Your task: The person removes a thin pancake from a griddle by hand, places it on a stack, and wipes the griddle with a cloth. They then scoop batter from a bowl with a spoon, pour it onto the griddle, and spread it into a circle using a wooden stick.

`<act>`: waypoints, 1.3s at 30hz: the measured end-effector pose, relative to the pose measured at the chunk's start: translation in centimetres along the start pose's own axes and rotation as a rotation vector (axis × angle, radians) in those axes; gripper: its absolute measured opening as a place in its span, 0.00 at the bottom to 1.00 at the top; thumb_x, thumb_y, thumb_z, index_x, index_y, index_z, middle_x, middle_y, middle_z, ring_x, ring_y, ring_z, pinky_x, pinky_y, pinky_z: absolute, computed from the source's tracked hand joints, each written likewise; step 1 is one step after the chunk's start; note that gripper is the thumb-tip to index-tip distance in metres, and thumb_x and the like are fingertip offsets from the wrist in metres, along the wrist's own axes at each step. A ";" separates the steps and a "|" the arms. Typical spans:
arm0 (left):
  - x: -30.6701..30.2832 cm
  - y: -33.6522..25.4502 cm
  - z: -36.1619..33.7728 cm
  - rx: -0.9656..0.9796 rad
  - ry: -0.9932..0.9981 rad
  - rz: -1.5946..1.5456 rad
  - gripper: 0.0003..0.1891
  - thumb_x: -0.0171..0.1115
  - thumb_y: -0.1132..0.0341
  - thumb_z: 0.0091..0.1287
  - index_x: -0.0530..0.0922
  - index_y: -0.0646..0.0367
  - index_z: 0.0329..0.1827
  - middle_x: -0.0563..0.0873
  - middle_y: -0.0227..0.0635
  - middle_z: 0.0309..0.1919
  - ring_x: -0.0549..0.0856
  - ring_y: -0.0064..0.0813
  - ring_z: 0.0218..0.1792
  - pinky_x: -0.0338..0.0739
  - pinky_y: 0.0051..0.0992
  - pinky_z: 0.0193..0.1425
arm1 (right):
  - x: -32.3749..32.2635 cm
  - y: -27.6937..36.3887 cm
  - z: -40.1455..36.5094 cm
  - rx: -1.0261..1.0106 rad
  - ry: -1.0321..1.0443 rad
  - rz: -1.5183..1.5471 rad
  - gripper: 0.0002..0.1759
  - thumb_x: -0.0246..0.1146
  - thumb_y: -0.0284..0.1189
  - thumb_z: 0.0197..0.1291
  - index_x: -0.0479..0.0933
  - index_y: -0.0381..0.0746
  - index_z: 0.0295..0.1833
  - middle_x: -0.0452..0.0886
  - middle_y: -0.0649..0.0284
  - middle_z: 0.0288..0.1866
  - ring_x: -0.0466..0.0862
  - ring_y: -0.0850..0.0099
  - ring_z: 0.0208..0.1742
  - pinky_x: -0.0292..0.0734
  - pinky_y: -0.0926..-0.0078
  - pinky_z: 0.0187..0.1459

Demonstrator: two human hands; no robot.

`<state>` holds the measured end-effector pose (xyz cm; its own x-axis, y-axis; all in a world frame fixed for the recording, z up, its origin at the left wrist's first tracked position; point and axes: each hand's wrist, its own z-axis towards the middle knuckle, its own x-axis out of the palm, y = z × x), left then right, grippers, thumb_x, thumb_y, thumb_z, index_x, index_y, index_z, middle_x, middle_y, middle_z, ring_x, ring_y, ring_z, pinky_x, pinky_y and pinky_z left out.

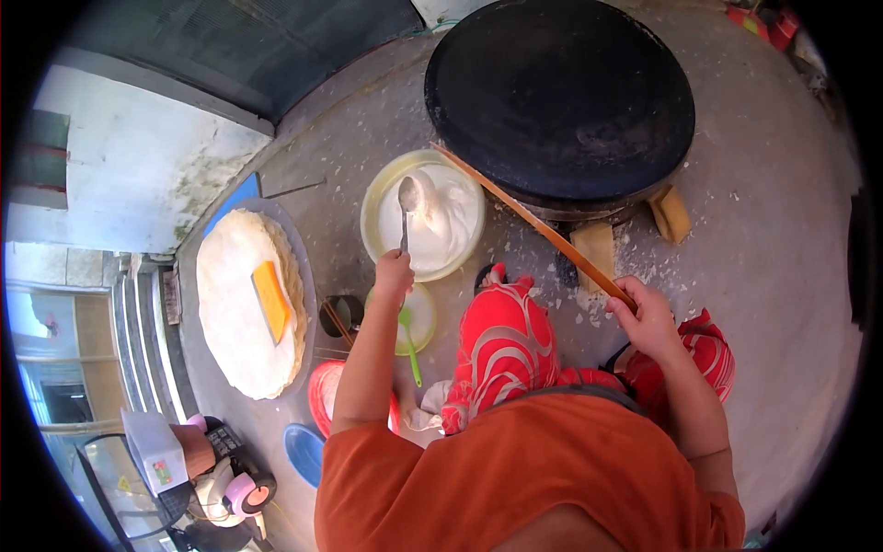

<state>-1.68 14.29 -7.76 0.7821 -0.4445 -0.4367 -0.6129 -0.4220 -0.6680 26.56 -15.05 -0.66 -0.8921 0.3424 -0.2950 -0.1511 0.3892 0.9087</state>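
Observation:
My left hand (394,274) is closed round the handle of a metal ladle (408,195). The ladle's bowl is over the pale batter (451,216) in a wide cream-coloured basin (372,241). In my right hand (647,317) is one end of a long, thin wooden spreader stick (533,221). Its far tip reaches up to the left, close to the basin's upper rim. Beyond it stands a large round black griddle (561,92) with a bare dark surface. The stick overlaps the griddle's near edge in this view.
A tall stack of thin flatbreads (235,304) with an orange scraper (271,299) on top lies at left. Below the batter are a smaller bowl (425,317) with a green spoon (411,350) and a dark pot (333,322). A blue basin (303,453) and parked scooter (239,488) are lower left.

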 end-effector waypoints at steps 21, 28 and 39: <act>-8.4 6.5 -4.1 0.847 -0.288 1.738 0.27 0.52 0.68 0.53 0.68 0.46 0.60 0.73 0.32 0.35 0.74 0.34 0.36 0.69 0.33 0.32 | 0.8 0.5 0.5 -0.064 0.016 -0.093 0.08 0.58 0.26 0.56 0.70 0.35 0.41 0.75 0.60 0.23 0.75 0.72 0.22 0.69 0.78 0.27; -5.5 7.7 -3.2 0.330 -0.008 1.388 0.23 0.50 0.70 0.54 0.68 0.64 0.55 0.81 0.48 0.28 0.82 0.44 0.28 0.77 0.37 0.35 | 1.0 0.2 0.6 -0.103 0.018 -0.128 0.09 0.58 0.26 0.56 0.71 0.35 0.42 0.76 0.59 0.23 0.75 0.70 0.23 0.69 0.77 0.28; 1.3 6.2 1.9 -0.877 0.491 -1.393 0.18 0.39 0.61 0.70 0.68 0.71 0.48 0.68 0.28 0.21 0.65 0.15 0.14 0.61 0.14 0.13 | 1.5 -0.1 1.3 -0.072 -0.001 -0.148 0.09 0.59 0.28 0.55 0.72 0.36 0.41 0.76 0.58 0.22 0.76 0.70 0.22 0.69 0.77 0.27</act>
<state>-4.22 12.62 -13.59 0.7348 0.4932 0.4657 0.4423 -0.8689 0.2222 25.78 -13.48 -1.60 -0.8573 0.2866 -0.4277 -0.3111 0.3735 0.8739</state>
